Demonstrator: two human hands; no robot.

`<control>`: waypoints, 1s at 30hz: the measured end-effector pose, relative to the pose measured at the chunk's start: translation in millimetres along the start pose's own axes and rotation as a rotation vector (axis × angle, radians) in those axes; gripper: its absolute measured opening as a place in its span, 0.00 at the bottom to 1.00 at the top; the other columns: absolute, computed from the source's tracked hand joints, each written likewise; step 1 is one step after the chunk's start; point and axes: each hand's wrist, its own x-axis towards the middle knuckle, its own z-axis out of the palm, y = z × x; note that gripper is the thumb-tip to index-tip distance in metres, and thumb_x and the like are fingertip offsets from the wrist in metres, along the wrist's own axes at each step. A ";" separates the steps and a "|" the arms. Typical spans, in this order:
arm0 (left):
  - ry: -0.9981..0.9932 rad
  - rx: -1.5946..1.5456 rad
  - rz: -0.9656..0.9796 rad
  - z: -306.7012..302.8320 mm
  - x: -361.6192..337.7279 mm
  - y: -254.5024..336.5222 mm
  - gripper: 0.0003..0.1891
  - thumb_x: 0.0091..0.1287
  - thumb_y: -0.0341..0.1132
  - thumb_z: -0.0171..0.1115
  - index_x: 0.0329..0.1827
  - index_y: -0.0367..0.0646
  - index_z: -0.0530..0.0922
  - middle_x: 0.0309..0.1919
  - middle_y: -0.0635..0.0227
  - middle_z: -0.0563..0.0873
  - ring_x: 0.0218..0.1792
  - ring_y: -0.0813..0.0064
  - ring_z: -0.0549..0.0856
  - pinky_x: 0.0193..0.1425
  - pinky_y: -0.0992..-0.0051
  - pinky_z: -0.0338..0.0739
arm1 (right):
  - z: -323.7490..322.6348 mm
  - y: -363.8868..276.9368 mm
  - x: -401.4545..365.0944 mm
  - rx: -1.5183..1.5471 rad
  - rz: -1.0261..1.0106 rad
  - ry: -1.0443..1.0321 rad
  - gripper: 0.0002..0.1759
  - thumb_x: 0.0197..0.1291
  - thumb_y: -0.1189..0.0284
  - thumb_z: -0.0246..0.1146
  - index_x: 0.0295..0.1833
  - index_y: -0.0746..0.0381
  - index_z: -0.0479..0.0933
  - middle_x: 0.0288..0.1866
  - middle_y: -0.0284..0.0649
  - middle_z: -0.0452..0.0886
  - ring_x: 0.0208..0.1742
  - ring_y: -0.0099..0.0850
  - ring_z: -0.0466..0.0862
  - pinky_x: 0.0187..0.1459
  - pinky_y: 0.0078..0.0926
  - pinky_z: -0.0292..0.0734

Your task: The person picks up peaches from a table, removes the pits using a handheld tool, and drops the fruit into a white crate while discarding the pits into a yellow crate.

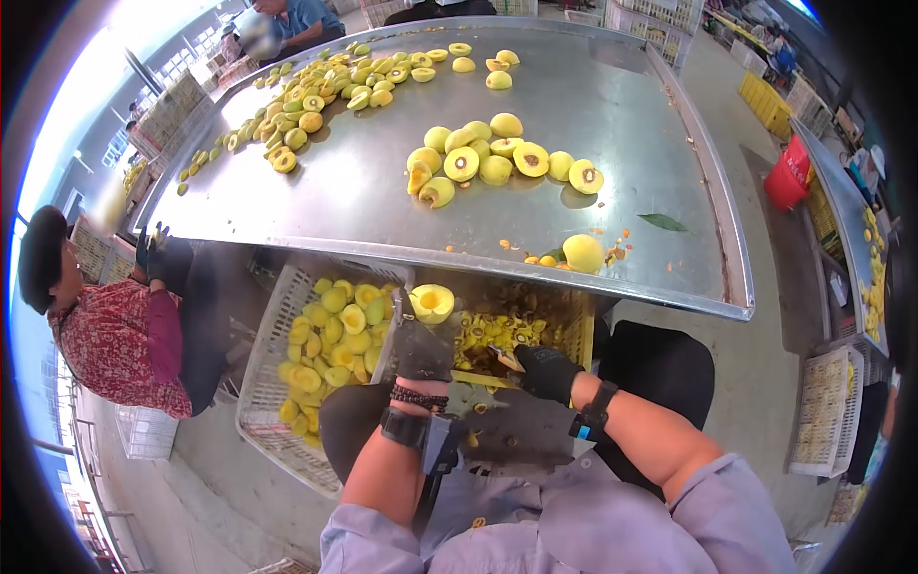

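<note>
My left hand [424,352], in a dark glove, is closed around a yellow peach half [431,302] with its hollow facing up. My right hand [548,372], also gloved, grips a small pitting knife [505,359] over the yellow crate [579,330] of peach scraps and pits [497,330]. To the left of my left hand stands a white basket [251,407] holding many peach halves [335,325]. Above my hands, at the near edge of the metal table, lies a peach [583,253] among loose orange bits.
The metal table [650,124] has a raised rim. It bears a group of peach halves [494,170], a larger pile [316,96] and a green leaf [663,222]. A person [124,335] sits at left, another [301,21] at the far side. A red bag [788,174] stands right.
</note>
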 end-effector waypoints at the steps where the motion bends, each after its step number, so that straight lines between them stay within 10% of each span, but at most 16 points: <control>1: -0.010 -0.024 -0.034 -1.5 -0.7 1.1 0.26 0.68 0.57 0.50 0.51 0.40 0.73 0.42 0.58 0.82 0.41 0.61 0.83 0.39 0.66 0.83 | -3.5 -2.2 0.0 -0.010 0.006 -0.013 0.18 0.51 0.67 0.61 0.46 0.66 0.72 0.36 0.56 0.79 0.39 0.52 0.79 0.38 0.48 0.72; 3: 0.047 0.689 0.419 -14.5 2.8 -9.3 0.24 0.67 0.55 0.52 0.50 0.40 0.73 0.41 0.60 0.82 0.41 0.62 0.83 0.40 0.66 0.83 | -8.2 -7.0 1.1 -0.020 0.014 -0.027 0.20 0.50 0.69 0.61 0.48 0.67 0.71 0.36 0.56 0.79 0.39 0.53 0.79 0.37 0.47 0.72; 5: 0.035 0.572 0.495 -25.4 10.5 -3.5 0.22 0.67 0.53 0.54 0.48 0.41 0.73 0.42 0.61 0.82 0.41 0.63 0.83 0.40 0.66 0.84 | -9.1 -14.6 1.8 -0.056 -0.003 -0.076 0.22 0.49 0.68 0.61 0.50 0.67 0.70 0.36 0.56 0.79 0.39 0.53 0.79 0.37 0.47 0.72; 7: -0.041 -0.359 0.134 -17.7 8.3 32.8 0.20 0.67 0.50 0.55 0.47 0.42 0.72 0.42 0.63 0.82 0.42 0.64 0.83 0.40 0.67 0.84 | -13.0 -23.8 1.7 -0.064 -0.019 -0.094 0.22 0.49 0.69 0.61 0.50 0.66 0.70 0.37 0.56 0.79 0.40 0.52 0.79 0.38 0.47 0.72; 8: 0.193 0.231 0.518 -15.2 8.0 38.6 0.19 0.67 0.50 0.56 0.47 0.42 0.72 0.43 0.62 0.82 0.42 0.63 0.83 0.42 0.65 0.83 | -14.5 -31.6 0.7 -0.048 -0.029 -0.091 0.20 0.49 0.70 0.61 0.49 0.66 0.70 0.38 0.56 0.79 0.41 0.52 0.80 0.40 0.46 0.72; 11: 0.320 0.473 0.730 -24.8 13.8 62.7 0.21 0.67 0.47 0.56 0.53 0.39 0.68 0.46 0.57 0.81 0.48 0.62 0.81 0.50 0.66 0.80 | -27.2 -46.3 -2.1 0.000 -0.057 -0.084 0.22 0.49 0.72 0.60 0.51 0.66 0.69 0.38 0.56 0.79 0.42 0.52 0.80 0.41 0.45 0.73; 13: 0.388 -0.145 0.268 23.0 -16.0 88.0 0.23 0.70 0.43 0.53 0.61 0.39 0.64 0.45 0.61 0.82 0.52 0.68 0.78 0.50 0.79 0.77 | -29.4 -48.1 -2.1 0.021 -0.092 -0.072 0.23 0.49 0.73 0.60 0.53 0.66 0.68 0.38 0.56 0.79 0.42 0.52 0.80 0.41 0.44 0.73; 15: -0.054 0.227 0.311 38.2 -7.1 82.7 0.18 0.70 0.36 0.53 0.59 0.36 0.69 0.45 0.59 0.81 0.45 0.68 0.82 0.39 0.80 0.79 | -26.2 -41.8 -6.9 0.069 -0.171 0.031 0.24 0.50 0.74 0.59 0.55 0.66 0.67 0.37 0.56 0.79 0.40 0.52 0.80 0.39 0.45 0.73; 21: -0.275 1.060 0.580 90.8 82.9 45.6 0.16 0.68 0.29 0.56 0.56 0.33 0.72 0.41 0.65 0.80 0.35 0.84 0.78 0.33 0.87 0.73 | -63.5 -52.2 -22.5 0.226 -0.228 0.242 0.24 0.59 0.63 0.59 0.57 0.64 0.67 0.34 0.54 0.79 0.33 0.48 0.81 0.35 0.42 0.74; 23: -0.168 1.324 0.401 113.0 99.9 38.9 0.18 0.65 0.31 0.60 0.57 0.37 0.72 0.42 0.62 0.81 0.39 0.75 0.81 0.40 0.81 0.76 | -59.7 -39.8 -18.8 0.263 -0.232 0.298 0.24 0.59 0.60 0.59 0.55 0.65 0.69 0.33 0.54 0.79 0.30 0.46 0.82 0.32 0.40 0.74; 24: -0.251 1.842 0.882 101.2 128.5 37.2 0.20 0.63 0.38 0.61 0.56 0.39 0.73 0.45 0.56 0.81 0.45 0.61 0.82 0.49 0.70 0.76 | -57.0 -34.1 -16.8 0.301 -0.225 0.296 0.24 0.59 0.60 0.59 0.54 0.66 0.69 0.33 0.54 0.79 0.30 0.46 0.82 0.32 0.40 0.74; 30: -0.071 2.500 0.367 139.8 182.6 28.3 0.28 0.58 0.50 0.61 0.57 0.42 0.71 0.51 0.52 0.80 0.52 0.52 0.79 0.57 0.60 0.72 | -74.0 -28.0 -15.8 0.285 -0.231 0.396 0.23 0.58 0.61 0.61 0.52 0.68 0.70 0.33 0.55 0.79 0.29 0.48 0.81 0.30 0.42 0.73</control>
